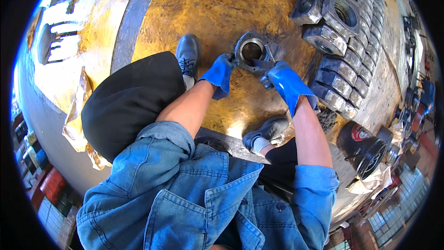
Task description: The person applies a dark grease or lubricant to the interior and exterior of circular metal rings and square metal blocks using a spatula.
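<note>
A square metal casting point(245, 60) with a large round bore lies on the yellow, stained floor in front of me. My left hand point(223, 67), in a blue rubber glove, has its fingers closed on the casting's left edge. At the lower right of the casting is my right hand point(278, 73), gloved the same way. Its fingers are closed around a thin metal rod-like tool point(270, 53), which slants up and left toward the bore's rim. The tool's exact kind does not show. A dark shadow falls beside the casting on the right.
Stacked rows of similar metal castings point(342, 65) stand close on the right. A black cylindrical container point(363, 150) lies at lower right. My shoes point(188, 53) flank the work spot. Crumpled brown paper point(78, 115) lies on the left.
</note>
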{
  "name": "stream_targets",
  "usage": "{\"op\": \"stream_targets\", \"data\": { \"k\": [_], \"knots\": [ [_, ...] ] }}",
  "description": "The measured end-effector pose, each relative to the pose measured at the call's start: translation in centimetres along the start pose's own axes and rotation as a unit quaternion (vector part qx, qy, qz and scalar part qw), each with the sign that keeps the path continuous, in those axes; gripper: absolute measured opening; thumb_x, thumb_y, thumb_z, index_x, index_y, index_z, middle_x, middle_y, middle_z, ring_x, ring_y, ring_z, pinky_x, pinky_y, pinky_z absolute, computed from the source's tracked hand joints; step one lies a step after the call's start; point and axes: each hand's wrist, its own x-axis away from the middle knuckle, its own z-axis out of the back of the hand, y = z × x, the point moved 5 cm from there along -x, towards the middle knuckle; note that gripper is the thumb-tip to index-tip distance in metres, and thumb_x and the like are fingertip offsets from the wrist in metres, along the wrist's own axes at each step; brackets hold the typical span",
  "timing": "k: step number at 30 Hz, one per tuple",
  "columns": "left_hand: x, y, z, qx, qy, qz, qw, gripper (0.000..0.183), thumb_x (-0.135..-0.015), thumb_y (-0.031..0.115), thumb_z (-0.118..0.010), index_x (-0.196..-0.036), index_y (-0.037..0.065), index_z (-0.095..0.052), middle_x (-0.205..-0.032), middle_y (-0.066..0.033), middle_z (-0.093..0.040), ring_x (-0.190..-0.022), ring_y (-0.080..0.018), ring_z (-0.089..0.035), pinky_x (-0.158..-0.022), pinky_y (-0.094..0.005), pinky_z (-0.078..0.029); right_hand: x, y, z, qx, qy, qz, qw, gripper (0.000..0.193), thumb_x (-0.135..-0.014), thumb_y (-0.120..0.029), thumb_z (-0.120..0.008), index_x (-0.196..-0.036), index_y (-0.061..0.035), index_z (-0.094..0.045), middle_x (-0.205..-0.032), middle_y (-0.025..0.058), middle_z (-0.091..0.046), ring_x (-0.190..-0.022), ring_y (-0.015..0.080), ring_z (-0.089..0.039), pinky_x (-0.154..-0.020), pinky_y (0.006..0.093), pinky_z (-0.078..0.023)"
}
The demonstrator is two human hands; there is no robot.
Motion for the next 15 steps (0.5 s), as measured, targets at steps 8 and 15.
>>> {"op": "stream_targets", "data": {
  "k": [8,15],
  "knots": [
    [2.7,3.1,-0.1,-0.012,-0.008,0.051,0.999,0.026,-0.091,0.02,-0.066,-0.102,-0.004,-0.066,-0.089,-0.0066,-0.068,-0.076,-0.0126,-0.052,-0.07,-0.0322,-0.045,2.8,1.3,-4.0,-0.283,-0.003,-0.084,0.956,0.024,-0.092,-0.015,-0.051,-0.11,-0.0041,-0.065,-0.092,0.0103,-0.073,-0.057,0.0098,-0.054,-0.047,0.0247,-0.038],
    [1.9,0.9,-0.4,0.137,-0.033,0.075,0.987,0.027,-0.091,0.021,-0.065,-0.103,-0.003,-0.066,-0.086,-0.0051,-0.066,-0.075,-0.0131,-0.055,-0.069,-0.0308,-0.046,-3.0,4.8,-9.1,-0.657,0.057,-0.086,0.747,0.024,-0.093,-0.013,-0.053,-0.115,-0.007,-0.059,-0.097,0.0086,-0.071,-0.059,0.0128,-0.054,-0.045,0.027,-0.037]
  ]
}}
